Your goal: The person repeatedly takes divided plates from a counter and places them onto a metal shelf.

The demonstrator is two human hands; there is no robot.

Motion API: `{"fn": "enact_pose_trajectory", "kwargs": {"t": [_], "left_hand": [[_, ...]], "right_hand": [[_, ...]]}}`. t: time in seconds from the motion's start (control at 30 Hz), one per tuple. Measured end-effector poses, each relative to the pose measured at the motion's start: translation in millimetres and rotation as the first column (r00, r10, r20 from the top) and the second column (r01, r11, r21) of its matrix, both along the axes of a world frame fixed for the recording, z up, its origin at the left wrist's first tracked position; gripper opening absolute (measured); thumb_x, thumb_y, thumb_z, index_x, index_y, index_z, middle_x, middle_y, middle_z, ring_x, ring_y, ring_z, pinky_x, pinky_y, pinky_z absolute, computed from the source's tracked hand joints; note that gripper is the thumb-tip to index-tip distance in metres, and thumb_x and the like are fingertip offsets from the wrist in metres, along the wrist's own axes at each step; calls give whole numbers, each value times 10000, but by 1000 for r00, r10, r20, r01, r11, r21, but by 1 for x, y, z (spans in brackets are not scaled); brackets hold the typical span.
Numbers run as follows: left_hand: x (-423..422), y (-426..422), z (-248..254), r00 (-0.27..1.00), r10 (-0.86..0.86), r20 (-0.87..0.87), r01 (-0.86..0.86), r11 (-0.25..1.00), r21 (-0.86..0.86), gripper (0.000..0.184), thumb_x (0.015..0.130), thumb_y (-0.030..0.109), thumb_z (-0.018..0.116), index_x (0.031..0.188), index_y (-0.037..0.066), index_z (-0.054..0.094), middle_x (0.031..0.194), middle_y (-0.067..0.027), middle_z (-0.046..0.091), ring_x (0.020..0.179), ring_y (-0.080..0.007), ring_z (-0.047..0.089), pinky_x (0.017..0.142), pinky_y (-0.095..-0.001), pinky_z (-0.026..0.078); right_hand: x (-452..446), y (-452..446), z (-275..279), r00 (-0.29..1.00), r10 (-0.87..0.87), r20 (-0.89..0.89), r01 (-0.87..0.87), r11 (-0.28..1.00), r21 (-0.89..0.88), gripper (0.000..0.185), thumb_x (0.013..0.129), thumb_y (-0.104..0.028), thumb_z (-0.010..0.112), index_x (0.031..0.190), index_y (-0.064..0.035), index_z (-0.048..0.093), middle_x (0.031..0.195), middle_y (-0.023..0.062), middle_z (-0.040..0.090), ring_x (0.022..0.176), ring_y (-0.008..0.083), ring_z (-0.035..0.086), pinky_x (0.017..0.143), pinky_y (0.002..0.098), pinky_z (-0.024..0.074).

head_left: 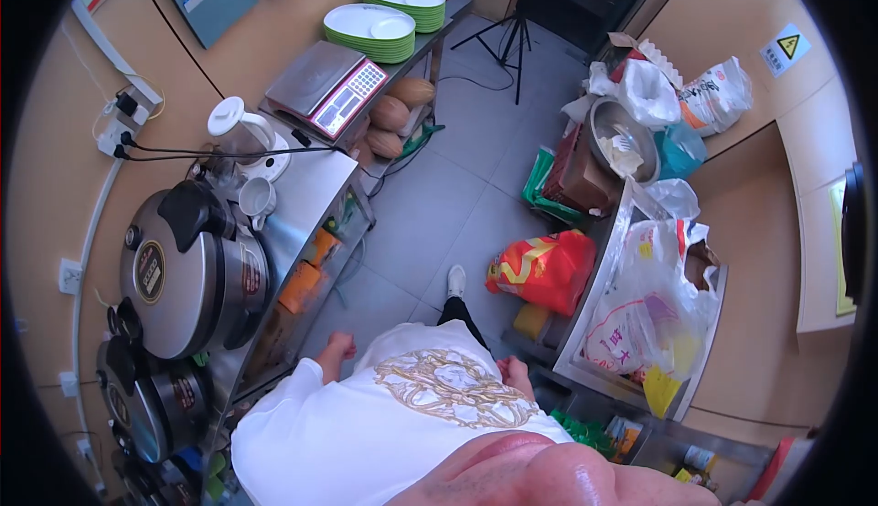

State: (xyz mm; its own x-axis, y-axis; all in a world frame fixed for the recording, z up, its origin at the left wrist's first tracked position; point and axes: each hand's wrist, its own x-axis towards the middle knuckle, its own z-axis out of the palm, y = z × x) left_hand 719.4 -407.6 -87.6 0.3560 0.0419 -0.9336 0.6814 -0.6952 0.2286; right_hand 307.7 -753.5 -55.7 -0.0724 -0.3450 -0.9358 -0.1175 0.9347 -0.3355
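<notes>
My left hand (342, 346) hangs beside the white shirt (315, 424), its fingers loosely curled with nothing visible in them. Close to the other side of the shirt is my right hand (517, 376); its fingers look curled in, and part of it is hidden by the shirt. Neither hand touches any of the things around. Nearest on the left is a steel counter (320, 181) with orange packages (300, 286) on the shelf below. To the right of my right hand, a red plastic bag (546, 270) stands low by the right-hand counter.
On the left counter are a large electric pressure cooker (169, 277), a smaller cooker (151, 401), a white kettle (242, 131), a cup (258, 198), a scale (320, 85) and stacked green-rimmed plates (370, 30). At right are plastic bags (649, 296) and a metal bowl (608, 126). A tripod (519, 39) stands ahead.
</notes>
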Motion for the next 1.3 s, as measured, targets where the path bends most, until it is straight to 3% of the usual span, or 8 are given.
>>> {"fn": "enact_pose_trajectory", "kwargs": {"t": [0.23, 0.43, 0.57, 0.7, 0.83, 0.93, 1.07, 1.3], "left_hand": [[-1, -74, 22, 955, 292, 44, -291, 956, -30, 216, 956, 197, 538, 1049, 14, 604, 907, -126, 674, 762, -264, 692, 623, -414, 588], [25, -204, 47, 954, 289, 74, -266, 936, -228, 258, 975, 220, 538, 1129, 24, 604, 973, -126, 691, 814, -245, 701, 671, -390, 593], [36, -272, 66, 942, 295, 161, -232, 917, -325, 286, 980, 250, 550, 1168, 41, 601, 988, -109, 694, 825, -217, 699, 678, -375, 588], [39, -296, 79, 937, 306, 169, -246, 920, -304, 301, 981, 259, 552, 1198, 53, 584, 983, -99, 693, 820, -203, 693, 661, -365, 578], [30, -270, 60, 940, 318, 121, -297, 941, -165, 284, 977, 242, 542, 1181, 48, 579, 979, -112, 684, 811, -235, 686, 648, -383, 573], [19, -244, 51, 944, 324, 54, -323, 946, -35, 257, 965, 214, 537, 1142, 35, 588, 969, -144, 670, 798, -275, 681, 637, -423, 572], [33, -239, 41, 943, 333, -29, -329, 941, 80, 254, 962, 215, 547, 1126, 31, 607, 962, -142, 678, 789, -269, 685, 631, -420, 575], [162, -333, 20, 979, 204, -16, -204, 979, -3, 251, 957, 217, 564, 1099, 25, 638, 950, -139, 692, 775, -258, 693, 621, -414, 580]], "right_hand": [[103, -152, 6, 923, 356, -145, -373, 921, -116, 248, 1000, -240, 536, 967, -12, 626, 836, 126, 690, 712, 231, 688, 642, 375, 598], [171, -283, 47, 864, 501, -57, -502, 845, -187, 236, 1000, -216, 517, 1025, 0, 610, 858, 126, 696, 694, 231, 687, 645, 382, 604], [187, -349, 14, 801, 593, -83, -596, 775, -209, 225, 991, -196, 496, 1023, 0, 600, 845, 127, 688, 691, 233, 683, 637, 376, 600], [193, -376, -19, 775, 629, -64, -629, 758, -173, 244, 1001, -234, 478, 1024, -17, 586, 813, 130, 665, 643, 242, 674, 569, 356, 592], [214, -367, -7, 733, 679, -42, -679, 729, -87, 214, 988, -217, 485, 996, -26, 581, 767, 126, 641, 593, 245, 647, 522, 375, 579], [224, -358, -8, 735, 675, -63, -677, 735, -39, 210, 957, -215, 513, 922, -25, 595, 836, 139, 659, 692, 264, 680, 637, 412, 598], [243, -362, -18, 822, 570, -16, -569, 819, -77, 230, 925, -188, 535, 885, 21, 623, 821, 156, 659, 697, 296, 686, 610, 418, 581], [294, -400, 36, 783, 540, -309, -578, 815, -41, 301, 874, -250, 601, 988, 10, 703, 935, 203, 714, 794, 306, 722, 689, 436, 579]]}}
